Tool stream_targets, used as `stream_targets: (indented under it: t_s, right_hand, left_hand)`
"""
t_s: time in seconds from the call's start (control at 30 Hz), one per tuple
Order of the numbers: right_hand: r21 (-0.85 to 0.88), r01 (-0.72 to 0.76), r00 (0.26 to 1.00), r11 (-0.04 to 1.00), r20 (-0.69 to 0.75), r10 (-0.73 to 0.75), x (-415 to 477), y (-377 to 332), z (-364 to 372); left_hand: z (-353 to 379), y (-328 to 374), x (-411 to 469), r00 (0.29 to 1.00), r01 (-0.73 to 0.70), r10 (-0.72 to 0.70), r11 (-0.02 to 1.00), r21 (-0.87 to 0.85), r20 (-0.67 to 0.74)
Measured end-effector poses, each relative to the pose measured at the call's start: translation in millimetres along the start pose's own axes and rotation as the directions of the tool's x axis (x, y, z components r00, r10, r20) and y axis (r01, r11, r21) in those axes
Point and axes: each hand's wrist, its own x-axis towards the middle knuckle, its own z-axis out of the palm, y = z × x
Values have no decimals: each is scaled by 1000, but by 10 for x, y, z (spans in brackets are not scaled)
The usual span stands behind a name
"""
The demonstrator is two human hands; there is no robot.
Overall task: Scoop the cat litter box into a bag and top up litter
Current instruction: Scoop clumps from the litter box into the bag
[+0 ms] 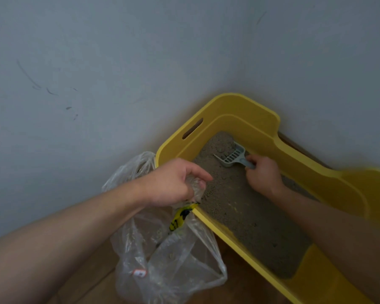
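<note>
Right hand (262,174), centre right of the frame: fingers curled round the handle of a pale grey slotted scoop (233,155). The scoop head lies in the far corner of the litter box (228,106) and carries a grey clump (223,150).

Left hand (171,183), centre of the frame: thumb and fingers pinch a gathered edge of a clear plastic bag (173,249) over the box's left rim. The bag hangs outside the box, touching that rim; a yellow-and-black printed strip (181,216) shows below the hand and a small white-and-red label (139,273) near the bag's lower left.

The box is yellow and high-walled, with a handle slot (192,128) in its far left wall. It holds grey litter (239,207) and runs from centre to lower right. The right forearm crosses the box's right wall and hides part of the litter; the left forearm covers the bag's upper left.

A pale grey wall (97,62), with dark scuff marks at upper left, fills the upper frame. Brown wooden floor (235,279) shows beneath the bag and the box.
</note>
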Motion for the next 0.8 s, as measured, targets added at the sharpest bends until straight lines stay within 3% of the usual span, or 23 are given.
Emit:
stream_targets:
  t_s: [0.47,0.8]
  right_hand:
    - [-36,12,1000,999,1,-12,-294,27,-261]
    - [-22,30,999,999,15,-30,-727,1,-370]
  left_hand:
    - [-43,20,10,997,-16,17,1000,22,-75]
    - [-78,-26,-208,986,-86,51,970,-229,-157]
